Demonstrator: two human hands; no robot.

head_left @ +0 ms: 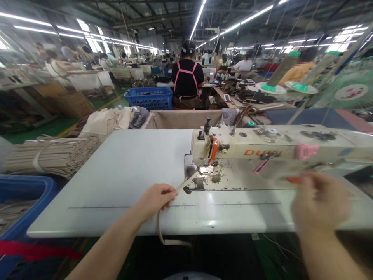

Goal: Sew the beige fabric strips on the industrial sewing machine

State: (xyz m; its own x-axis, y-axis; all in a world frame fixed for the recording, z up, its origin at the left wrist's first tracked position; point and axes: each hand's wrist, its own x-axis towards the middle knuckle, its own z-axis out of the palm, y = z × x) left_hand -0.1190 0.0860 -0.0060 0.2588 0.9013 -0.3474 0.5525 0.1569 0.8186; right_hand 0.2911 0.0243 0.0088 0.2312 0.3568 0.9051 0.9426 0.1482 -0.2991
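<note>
My left hand (159, 197) pinches a narrow pale strap (186, 182) between thumb and fingers at the front left of the sewing machine (239, 146). One end of the strap runs up under the machine's needle area; the other loops down over the table's front edge. My right hand (320, 202) is smeared by motion at the right, over the front of the machine bed. Its fingers look closed round a small orange tool (293, 179), whose kind is too blurred to tell.
The white sewing table (128, 163) carries a printed ruler line (227, 204). Left of it are a tied bundle of strips (55, 155) and a blue bin (26, 202). Beyond the table stand a cloth-lined box (186, 118), a blue crate (150, 97) and a seated co-worker (188, 74).
</note>
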